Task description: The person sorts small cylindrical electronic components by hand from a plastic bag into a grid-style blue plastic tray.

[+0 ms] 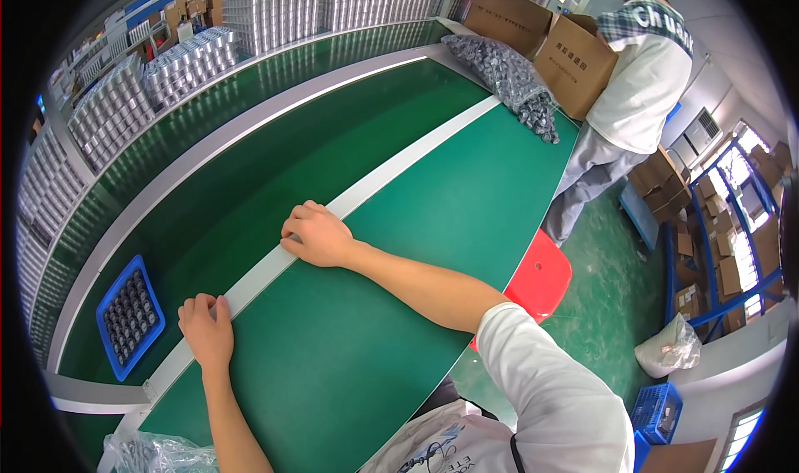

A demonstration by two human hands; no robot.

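My left hand (208,330) lies on the pale metal rail (256,280) that divides the green tabletop (325,361) from the green conveyor belt (241,198). Its fingers bend over the rail's far edge. Farther along the same rail is my right hand (319,233), its fingers curled down over it and the fingertips partly hidden. Neither hand shows a loose object in it. Left of my left hand, on the belt, sits a blue tray (155,336) with rows of small dark round parts (131,316).
A clear bag of dark parts (503,74) lies at the table's far end, beside cardboard boxes (574,65) and a standing person (637,82). Stacked silvery trays (270,19) line the belt's far side. A red stool (541,277) stands at right; crumpled plastic (158,454) lies near left.
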